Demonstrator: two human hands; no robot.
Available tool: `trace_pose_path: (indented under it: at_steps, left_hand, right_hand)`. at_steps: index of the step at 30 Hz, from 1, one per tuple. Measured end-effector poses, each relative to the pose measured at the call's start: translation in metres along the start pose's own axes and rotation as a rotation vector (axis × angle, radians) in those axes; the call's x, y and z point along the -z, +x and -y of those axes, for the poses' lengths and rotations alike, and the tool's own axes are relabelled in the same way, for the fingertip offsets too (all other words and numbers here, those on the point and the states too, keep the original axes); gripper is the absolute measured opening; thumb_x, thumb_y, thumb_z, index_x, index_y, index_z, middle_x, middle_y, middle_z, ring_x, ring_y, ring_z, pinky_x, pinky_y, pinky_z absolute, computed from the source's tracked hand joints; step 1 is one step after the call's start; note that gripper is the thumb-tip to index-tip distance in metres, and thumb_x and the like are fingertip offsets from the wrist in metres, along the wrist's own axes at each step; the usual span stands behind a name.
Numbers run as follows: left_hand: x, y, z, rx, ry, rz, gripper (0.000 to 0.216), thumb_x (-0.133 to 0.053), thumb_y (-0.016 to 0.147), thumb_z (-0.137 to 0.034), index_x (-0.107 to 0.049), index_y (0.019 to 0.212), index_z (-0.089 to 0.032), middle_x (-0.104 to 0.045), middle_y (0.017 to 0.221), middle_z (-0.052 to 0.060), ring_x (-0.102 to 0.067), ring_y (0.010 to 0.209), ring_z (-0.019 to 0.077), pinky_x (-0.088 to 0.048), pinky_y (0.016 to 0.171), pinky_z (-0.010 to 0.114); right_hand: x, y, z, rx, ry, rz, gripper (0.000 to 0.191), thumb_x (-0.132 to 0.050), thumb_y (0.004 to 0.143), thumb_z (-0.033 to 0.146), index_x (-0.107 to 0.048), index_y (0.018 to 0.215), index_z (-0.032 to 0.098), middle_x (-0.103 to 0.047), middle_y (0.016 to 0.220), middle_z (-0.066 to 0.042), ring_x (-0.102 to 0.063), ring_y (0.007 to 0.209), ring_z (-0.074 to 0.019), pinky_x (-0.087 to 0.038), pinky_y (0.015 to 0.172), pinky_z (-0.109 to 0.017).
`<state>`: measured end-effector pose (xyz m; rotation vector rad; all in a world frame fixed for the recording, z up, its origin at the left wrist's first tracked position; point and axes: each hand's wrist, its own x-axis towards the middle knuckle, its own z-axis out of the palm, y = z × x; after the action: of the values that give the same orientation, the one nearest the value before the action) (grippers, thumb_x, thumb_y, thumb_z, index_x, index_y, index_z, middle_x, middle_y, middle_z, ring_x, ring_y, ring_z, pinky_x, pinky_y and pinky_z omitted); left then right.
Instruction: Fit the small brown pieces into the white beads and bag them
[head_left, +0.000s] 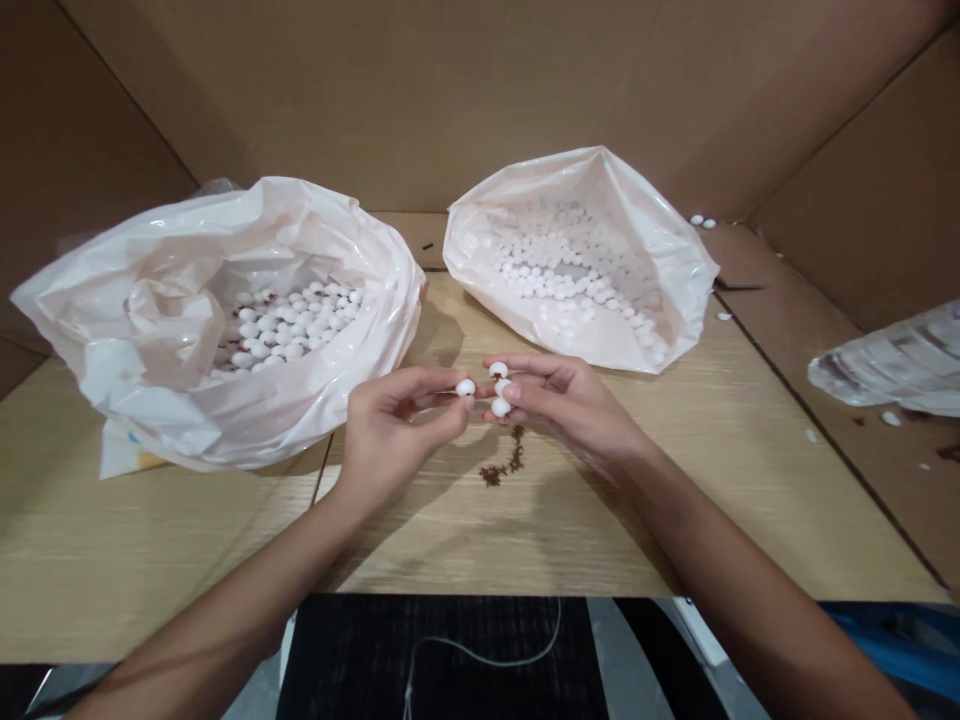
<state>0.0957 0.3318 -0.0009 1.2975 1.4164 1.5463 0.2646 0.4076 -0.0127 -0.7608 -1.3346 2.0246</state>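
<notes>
My left hand [394, 425] pinches one small white bead [466, 387] between thumb and fingertip over the wooden table [675, 500]. My right hand [559, 395] faces it, fingers curled, holding a few more white beads [499, 390] at its fingertips. The two hands nearly touch at the middle of the table. Behind the left hand stands an open white plastic bag [315, 390] with many white beads in it. Behind the right hand lies a second open white bag [679, 270], also holding many beads.
Small dark brown bits [504, 467] lie on the table just below the hands. Cardboard walls [450, 90] close in the back and sides. A clear plastic bag [892, 365] lies at the right, with loose beads [890, 418] near it. A thin thread [487, 655] hangs at the near edge.
</notes>
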Motion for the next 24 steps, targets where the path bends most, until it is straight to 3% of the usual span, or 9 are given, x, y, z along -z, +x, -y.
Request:
trace_pose_path:
  at_steps: [15, 24]
  left_hand:
    - [0.0023, 0.0011, -0.0002, -0.054, 0.092, -0.006, 0.008, -0.074, 0.068, -0.017, -0.071, 0.076, -0.016, -0.075, 0.079, 0.004, -0.069, 0.072, 0.0154, -0.059, 0.069, 0.026]
    - [0.0034, 0.0013, 0.0064, -0.067, 0.176, 0.061, 0.007, -0.073, 0.070, -0.020, -0.070, 0.074, -0.015, -0.073, 0.074, 0.005, -0.067, 0.065, 0.0149, -0.057, 0.063, 0.026]
  right_hand:
    - [0.0012, -0.0002, 0.0003, -0.003, 0.009, -0.010, 0.031, -0.077, 0.075, 0.030, -0.071, 0.105, 0.022, -0.074, 0.096, -0.005, -0.070, 0.076, -0.0136, -0.057, 0.075, -0.029]
    - [0.0038, 0.0045, 0.0025, -0.041, 0.062, -0.117, 0.027, -0.076, 0.075, 0.028, -0.072, 0.101, 0.021, -0.074, 0.092, -0.004, -0.069, 0.074, -0.0118, -0.058, 0.077, -0.027]
